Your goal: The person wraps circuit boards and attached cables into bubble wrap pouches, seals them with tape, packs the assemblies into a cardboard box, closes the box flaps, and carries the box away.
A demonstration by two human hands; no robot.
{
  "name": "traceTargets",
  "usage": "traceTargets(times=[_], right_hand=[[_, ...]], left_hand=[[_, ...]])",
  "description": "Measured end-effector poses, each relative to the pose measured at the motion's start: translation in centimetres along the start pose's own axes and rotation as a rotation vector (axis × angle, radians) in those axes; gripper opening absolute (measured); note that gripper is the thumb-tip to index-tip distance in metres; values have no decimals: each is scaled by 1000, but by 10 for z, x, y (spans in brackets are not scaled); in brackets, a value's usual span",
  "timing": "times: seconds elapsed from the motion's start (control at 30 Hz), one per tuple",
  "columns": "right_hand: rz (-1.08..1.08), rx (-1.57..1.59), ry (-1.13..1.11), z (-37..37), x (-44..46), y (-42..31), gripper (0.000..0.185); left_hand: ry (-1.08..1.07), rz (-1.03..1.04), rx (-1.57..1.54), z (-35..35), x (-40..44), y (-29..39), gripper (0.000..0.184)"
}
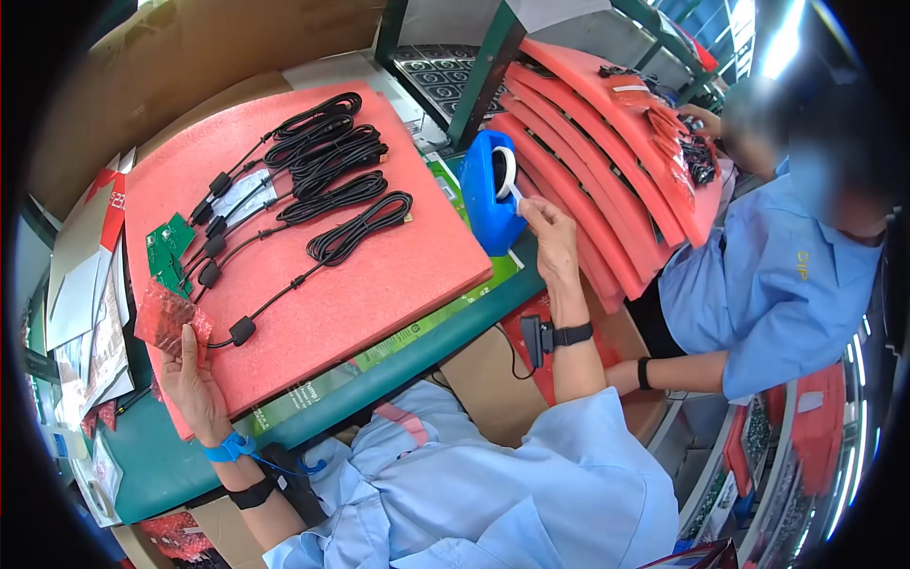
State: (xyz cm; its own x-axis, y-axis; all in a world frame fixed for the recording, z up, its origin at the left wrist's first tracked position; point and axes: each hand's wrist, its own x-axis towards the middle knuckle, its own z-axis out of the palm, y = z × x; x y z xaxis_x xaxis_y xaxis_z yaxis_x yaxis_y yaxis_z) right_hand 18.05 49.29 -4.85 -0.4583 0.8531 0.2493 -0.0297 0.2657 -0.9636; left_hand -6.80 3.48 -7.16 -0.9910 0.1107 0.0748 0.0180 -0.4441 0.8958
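Observation:
My left hand (196, 387) grips a piece of red bubble wrap (163, 319) at the left edge of a pink foam sheet (379, 284). Into the wrap runs the end of the nearest coiled black cable (360, 228), which has a dark block (243, 331) along it. Several more black cables lie beyond it, leading toward bare green circuit boards (169, 247). My right hand (553, 232) pinches the free end of white tape at a blue tape dispenser (485, 199), which holds a white roll (505, 171).
Right of the dispenser rises a stack of pink foam sheets (607, 180) with wrapped cables on top. A co-worker in a blue shirt (758, 284) is beside it, one hand at the stack. Papers (81, 284) and a cardboard wall (237, 43) border the green bench (161, 465).

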Motion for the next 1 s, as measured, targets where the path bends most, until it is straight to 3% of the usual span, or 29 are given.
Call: traceTargets(times=[0.07, 0.23, 0.33, 0.4, 0.43, 0.47, 0.53, 0.67, 0.87, 1.0], right_hand=[[-119, -62, 86, -2, -12, 5, 26], [-141, -203, 118, 2, -36, -2, 15], [-220, -758, -103, -15, -29, -7, 17], [-406, -737, -89, -26, -31, 19, 18], [-375, -550, 46, -18, -36, 12, 18], [-359, -640, 89, -3, -41, -20, 14], [-301, -355, -15, 42, -56, -79, 11], [-461, -303, -471, 148, -95, -152, 18], [-575, -234, -974, 293, -138, -146, 58], [-609, -120, -1033, 330, -144, -134, 56]], left_hand=[[-2, -9, -4, 0, 0, 0, 33], [-18, 21, 6, 7, -2, 3, 33], [8, 51, 8, 18, -10, 8, 33], [-40, 104, 101, 28, -16, 15, 34], [-9, 90, 216, 30, -17, 19, 35], [29, 57, 343, 29, -21, 22, 36], [14, 100, 316, 32, -22, 23, 35], [41, 109, 225, 36, -23, 22, 30], [11, 94, 146, 28, -20, 10, 30], [-24, 114, 103, 25, -20, 3, 27]])
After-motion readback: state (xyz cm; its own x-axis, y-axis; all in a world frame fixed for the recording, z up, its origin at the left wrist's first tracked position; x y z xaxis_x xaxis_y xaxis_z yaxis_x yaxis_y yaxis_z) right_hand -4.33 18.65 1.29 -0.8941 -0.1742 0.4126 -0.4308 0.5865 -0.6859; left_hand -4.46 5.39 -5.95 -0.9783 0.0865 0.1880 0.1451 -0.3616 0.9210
